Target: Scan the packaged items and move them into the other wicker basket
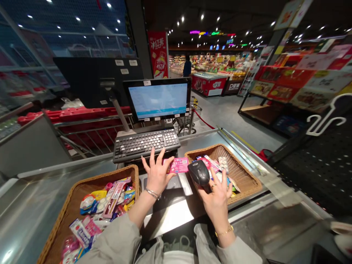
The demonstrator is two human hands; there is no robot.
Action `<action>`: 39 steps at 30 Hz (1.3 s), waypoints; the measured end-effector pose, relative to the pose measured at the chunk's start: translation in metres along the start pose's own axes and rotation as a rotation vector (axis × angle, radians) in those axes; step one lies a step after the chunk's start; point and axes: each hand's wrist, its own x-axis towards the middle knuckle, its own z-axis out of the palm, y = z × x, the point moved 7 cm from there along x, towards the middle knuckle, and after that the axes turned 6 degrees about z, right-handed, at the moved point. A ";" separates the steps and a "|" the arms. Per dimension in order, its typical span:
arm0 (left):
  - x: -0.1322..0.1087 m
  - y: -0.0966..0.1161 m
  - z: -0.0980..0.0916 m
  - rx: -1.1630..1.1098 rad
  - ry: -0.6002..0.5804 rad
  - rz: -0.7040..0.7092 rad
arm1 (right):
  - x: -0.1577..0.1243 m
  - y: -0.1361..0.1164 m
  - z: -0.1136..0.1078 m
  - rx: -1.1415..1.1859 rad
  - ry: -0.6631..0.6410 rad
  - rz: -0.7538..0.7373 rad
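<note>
Between the thumb and index finger of my left hand (158, 175) is a flat pink packet (179, 165), its other fingers spread. My right hand (218, 196) is wrapped round a black barcode scanner (198, 172), whose head is close to the packet's right end. A wicker basket (247, 171) with several small packets lies behind and right of the scanner. At the left, another wicker basket (74, 190) holds many colourful packets. The part of the scanner inside my right palm is hidden.
A black keyboard (147, 143) and a lit monitor (159, 99) stand on the metal counter (203, 138). A second dark screen (93, 80) is at the back left. A white hanger (326, 119) hangs at the right, near shelves of boxes. Farther back stands a person (187, 67).
</note>
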 end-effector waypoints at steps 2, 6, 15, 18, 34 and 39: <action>0.004 0.008 0.006 -0.022 -0.006 0.032 | 0.001 0.007 -0.005 0.000 0.016 0.032; 0.012 0.024 0.017 -0.053 -0.014 0.089 | 0.000 0.022 -0.015 -0.007 0.066 0.084; 0.029 0.062 0.037 -0.114 -0.064 0.243 | -0.004 0.057 -0.041 -0.002 0.163 0.240; 0.039 0.087 0.048 -0.140 -0.081 0.306 | -0.004 0.064 -0.050 0.007 0.208 0.273; 0.013 0.027 0.040 -0.125 -0.115 0.083 | 0.012 0.031 -0.022 0.089 0.111 0.199; -0.022 -0.016 0.018 -0.072 -0.112 -0.063 | 0.015 -0.006 0.009 0.141 0.012 0.075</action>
